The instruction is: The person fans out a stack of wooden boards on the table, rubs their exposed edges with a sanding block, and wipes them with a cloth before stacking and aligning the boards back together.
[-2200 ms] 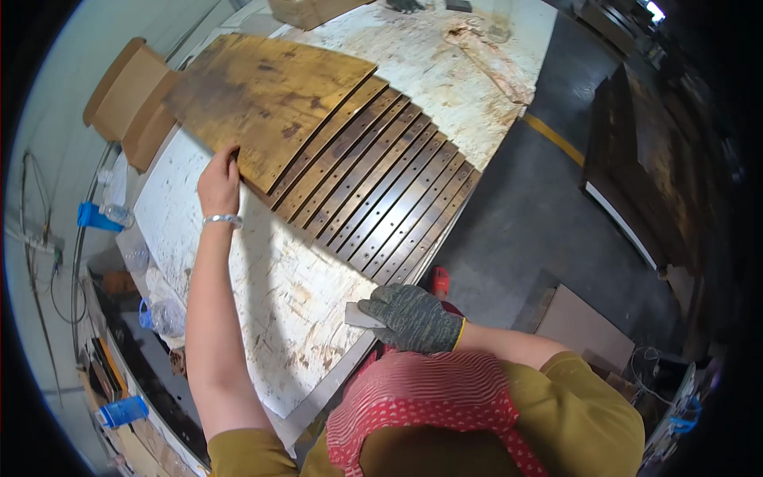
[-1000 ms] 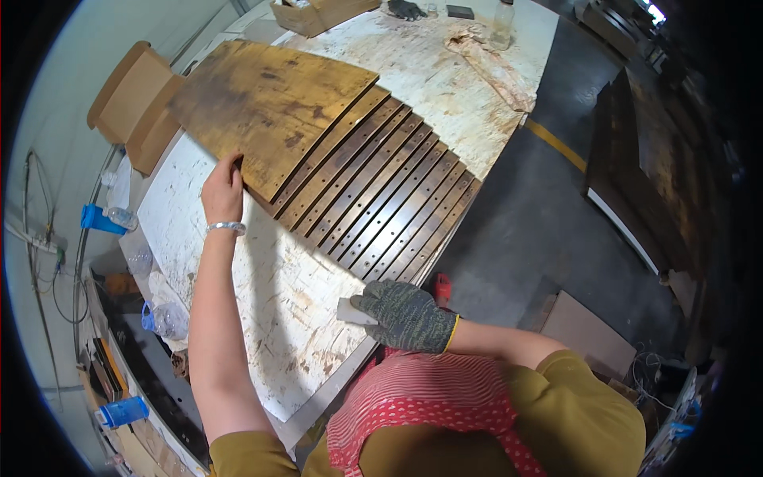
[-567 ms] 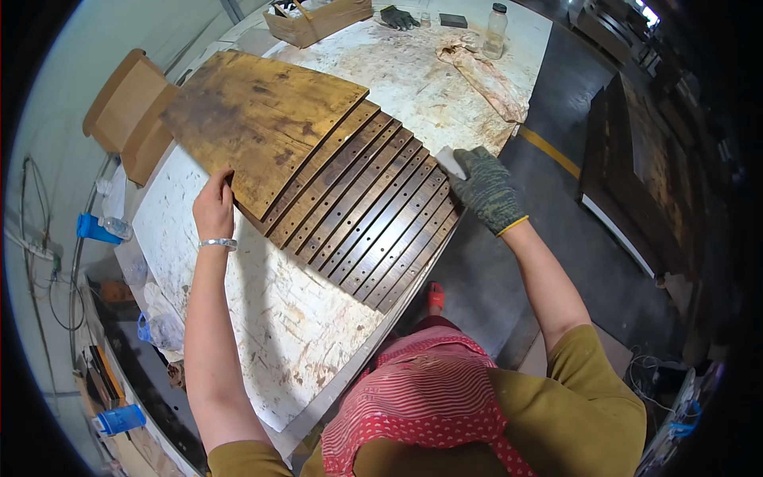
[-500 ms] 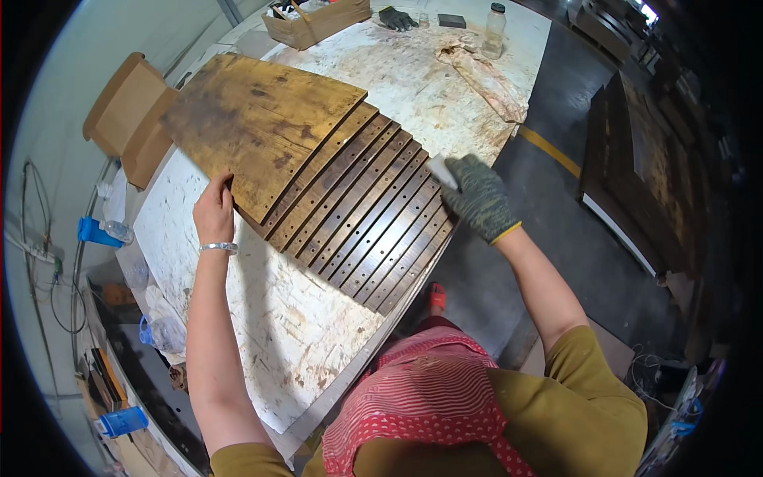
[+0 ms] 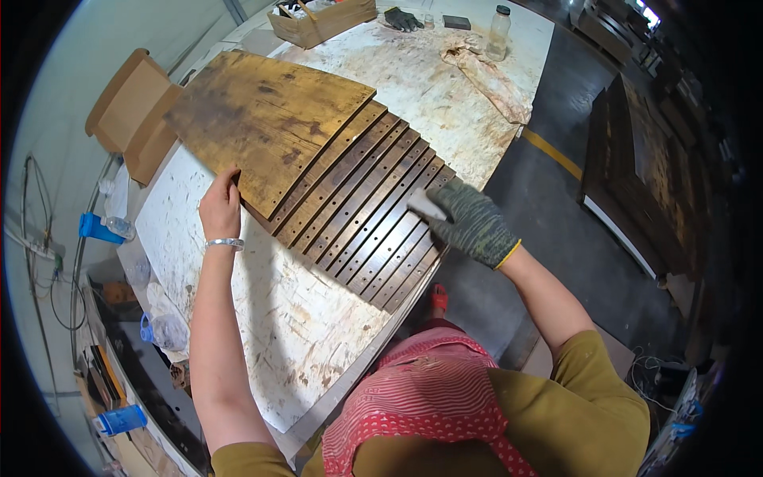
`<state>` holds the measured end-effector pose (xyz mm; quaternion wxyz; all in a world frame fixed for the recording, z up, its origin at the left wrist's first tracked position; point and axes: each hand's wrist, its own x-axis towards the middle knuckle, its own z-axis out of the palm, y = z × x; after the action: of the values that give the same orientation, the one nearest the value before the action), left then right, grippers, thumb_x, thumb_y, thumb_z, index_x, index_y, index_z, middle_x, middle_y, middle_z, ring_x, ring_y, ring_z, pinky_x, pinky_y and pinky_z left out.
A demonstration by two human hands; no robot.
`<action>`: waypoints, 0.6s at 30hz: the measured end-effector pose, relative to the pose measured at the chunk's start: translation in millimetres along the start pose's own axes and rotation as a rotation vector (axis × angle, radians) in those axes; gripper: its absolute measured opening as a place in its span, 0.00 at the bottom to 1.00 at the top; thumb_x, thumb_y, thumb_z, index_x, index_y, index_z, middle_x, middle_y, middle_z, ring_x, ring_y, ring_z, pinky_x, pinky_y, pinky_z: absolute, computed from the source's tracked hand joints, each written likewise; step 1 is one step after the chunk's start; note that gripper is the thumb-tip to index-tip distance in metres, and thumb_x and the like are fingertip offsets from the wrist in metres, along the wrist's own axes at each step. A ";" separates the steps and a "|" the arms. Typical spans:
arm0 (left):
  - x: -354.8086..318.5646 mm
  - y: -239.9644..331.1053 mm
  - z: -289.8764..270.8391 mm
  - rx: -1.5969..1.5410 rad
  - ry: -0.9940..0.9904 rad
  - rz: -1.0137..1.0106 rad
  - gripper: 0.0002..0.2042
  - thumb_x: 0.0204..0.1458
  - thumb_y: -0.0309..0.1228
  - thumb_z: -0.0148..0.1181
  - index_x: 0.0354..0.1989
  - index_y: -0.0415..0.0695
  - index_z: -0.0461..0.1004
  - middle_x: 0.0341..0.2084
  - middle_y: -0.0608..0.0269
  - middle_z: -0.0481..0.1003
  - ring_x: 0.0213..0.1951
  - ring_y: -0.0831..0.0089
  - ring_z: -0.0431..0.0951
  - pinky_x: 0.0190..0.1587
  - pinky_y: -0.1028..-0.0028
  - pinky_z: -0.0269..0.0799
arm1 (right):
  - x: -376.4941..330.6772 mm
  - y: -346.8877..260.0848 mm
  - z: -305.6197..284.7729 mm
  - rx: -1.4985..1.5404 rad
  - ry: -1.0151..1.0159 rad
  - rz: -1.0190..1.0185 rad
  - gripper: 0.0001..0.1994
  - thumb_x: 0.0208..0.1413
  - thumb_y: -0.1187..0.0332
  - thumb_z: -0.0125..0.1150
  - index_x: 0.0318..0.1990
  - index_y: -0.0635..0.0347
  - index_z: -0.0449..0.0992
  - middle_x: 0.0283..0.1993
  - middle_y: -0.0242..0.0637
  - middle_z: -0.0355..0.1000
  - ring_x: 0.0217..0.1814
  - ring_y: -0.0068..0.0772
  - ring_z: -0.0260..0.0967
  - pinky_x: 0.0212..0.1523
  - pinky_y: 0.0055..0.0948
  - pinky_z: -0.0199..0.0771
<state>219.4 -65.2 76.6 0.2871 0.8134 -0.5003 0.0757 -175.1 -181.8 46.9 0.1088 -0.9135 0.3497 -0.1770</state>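
Several brown wooden boards lie overlapped like stairs, with the broad top board at the far left. Small dark holes run along the exposed edge strips of the lower boards. My bare left hand, a silver bracelet at its wrist, has its fingers closed at the near left edge of the top board. On my right hand is a grey-green knit glove. It grips a small whitish pad over the right part of the strips. The pad's underside and the fingertips behind it are hidden.
The boards rest on a stained white table. At its far side are a cardboard box, a dark glove, a dark block, a glass jar and a stained cloth. Dark panels stand on the right.
My right hand has moved left and nearer with the pad, from the boards' right ends onto the strips. My left hand stays at the top board's edge.
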 end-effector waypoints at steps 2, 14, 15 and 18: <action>-0.1 0.1 -1.1 0.002 -0.006 -0.007 0.13 0.54 0.26 0.49 0.46 0.48 0.75 0.39 0.57 0.78 0.39 0.59 0.79 0.43 0.67 0.73 | 4.3 6.9 -3.5 0.016 0.044 0.065 0.23 0.48 0.58 0.58 0.51 0.59 0.71 0.45 0.48 0.69 0.46 0.49 0.68 0.46 0.43 0.69; 2.2 6.1 3.1 -0.054 0.016 0.019 0.12 0.53 0.27 0.51 0.45 0.48 0.75 0.41 0.58 0.77 0.40 0.60 0.78 0.43 0.68 0.73 | -43.4 -152.5 31.7 0.260 -0.289 -0.288 0.17 0.46 0.64 0.55 0.44 0.61 0.69 0.34 0.44 0.68 0.35 0.42 0.70 0.35 0.40 0.72; 3.4 6.5 3.1 -0.067 0.019 0.023 0.12 0.53 0.27 0.50 0.45 0.48 0.75 0.41 0.58 0.77 0.40 0.60 0.78 0.43 0.68 0.73 | -48.1 -158.1 36.8 0.314 -0.188 -0.394 0.19 0.49 0.64 0.53 0.49 0.59 0.68 0.35 0.44 0.69 0.36 0.42 0.71 0.35 0.41 0.72; 3.1 2.4 4.4 -0.049 0.026 0.063 0.12 0.53 0.26 0.50 0.45 0.48 0.75 0.41 0.58 0.77 0.40 0.60 0.78 0.43 0.68 0.73 | -42.1 -138.9 19.8 0.362 -0.292 -0.277 0.19 0.49 0.63 0.54 0.48 0.59 0.68 0.35 0.46 0.68 0.34 0.45 0.71 0.35 0.42 0.73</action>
<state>218.1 -70.8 75.1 0.3107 0.7889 -0.5236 0.0831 -112.9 -50.1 63.2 0.2944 -0.9342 0.1648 -0.1159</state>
